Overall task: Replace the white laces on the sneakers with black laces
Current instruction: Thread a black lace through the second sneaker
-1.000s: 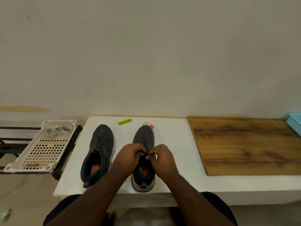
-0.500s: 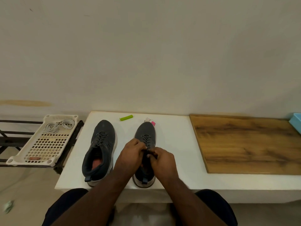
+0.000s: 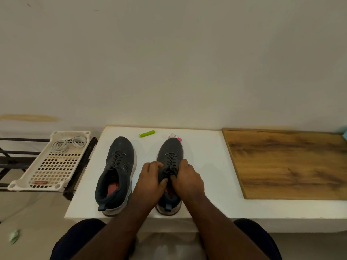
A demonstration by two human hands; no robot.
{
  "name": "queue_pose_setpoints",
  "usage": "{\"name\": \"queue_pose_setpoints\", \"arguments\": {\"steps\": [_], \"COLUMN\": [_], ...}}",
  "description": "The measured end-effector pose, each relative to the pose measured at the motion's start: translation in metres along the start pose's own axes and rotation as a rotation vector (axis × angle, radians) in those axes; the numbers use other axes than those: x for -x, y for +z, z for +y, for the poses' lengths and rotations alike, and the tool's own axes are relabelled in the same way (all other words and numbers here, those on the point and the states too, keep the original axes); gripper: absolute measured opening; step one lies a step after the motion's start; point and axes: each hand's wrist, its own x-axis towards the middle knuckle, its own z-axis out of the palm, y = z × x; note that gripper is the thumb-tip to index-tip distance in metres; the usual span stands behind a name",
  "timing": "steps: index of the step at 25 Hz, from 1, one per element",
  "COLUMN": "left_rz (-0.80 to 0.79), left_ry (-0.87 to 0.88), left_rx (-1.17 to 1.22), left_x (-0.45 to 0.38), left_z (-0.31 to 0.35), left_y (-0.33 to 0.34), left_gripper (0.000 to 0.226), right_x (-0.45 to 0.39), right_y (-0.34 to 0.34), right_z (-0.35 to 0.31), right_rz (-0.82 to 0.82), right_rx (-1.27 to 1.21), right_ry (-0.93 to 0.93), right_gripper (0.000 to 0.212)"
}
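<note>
Two dark grey sneakers stand side by side on the white table, toes toward the wall. The left sneaker carries black laces and nobody touches it. The right sneaker also shows black laces down its front. My left hand grips its left side at the tongue, thumb pressed against the upper. My right hand grips its right side the same way, fingers curled over the lace area. The lace ends are hidden under my fingers. White laces lie coiled in the white perforated tray.
The tray rests on a black metal rack left of the table. A green clip and a small pink-and-white item lie near the wall. A wooden board covers the table's right part. A blue container edge shows far right.
My hands have spread from pinching together at the top of the laces to gripping both sides of the right sneaker. The camera view has tilted slightly.
</note>
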Motion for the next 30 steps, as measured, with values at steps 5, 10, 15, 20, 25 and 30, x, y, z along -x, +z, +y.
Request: {"name": "queue_pose_setpoints", "arguments": {"steps": [5,10,15,20,25,30], "left_rz": [-0.037,-0.045,-0.104,-0.173,-0.107,-0.113], "left_ry": [-0.118,-0.188,-0.168,-0.131,-0.154,-0.253], "left_rx": [-0.085,-0.201,-0.216,-0.166,-0.23,-0.317], "left_x": [-0.01,-0.021,-0.025,-0.021,-0.023,-0.027], "left_z": [0.007,0.013,0.012,0.002,0.009,0.02], "left_y": [0.005,0.011,0.011,0.003,0.003,0.012], "left_gripper": [0.021,0.022,0.028,0.026,0.024,0.046], "right_x": [0.002,0.005,-0.008,-0.01,0.003,0.006], "right_y": [0.003,-0.001,-0.004,-0.004,-0.008,-0.015], "right_z": [0.007,0.018,0.0,-0.006,0.013,0.022], "right_rz": [-0.014,-0.054,-0.02,-0.019,-0.09,-0.036], "right_rx": [-0.161,-0.109,0.054,0.097,-0.217,-0.292], "right_ry": [-0.001,-0.123,-0.06,0.001,-0.026,-0.091], "right_gripper": [0.032,0.038,0.031,0.034,0.04,0.045]}}
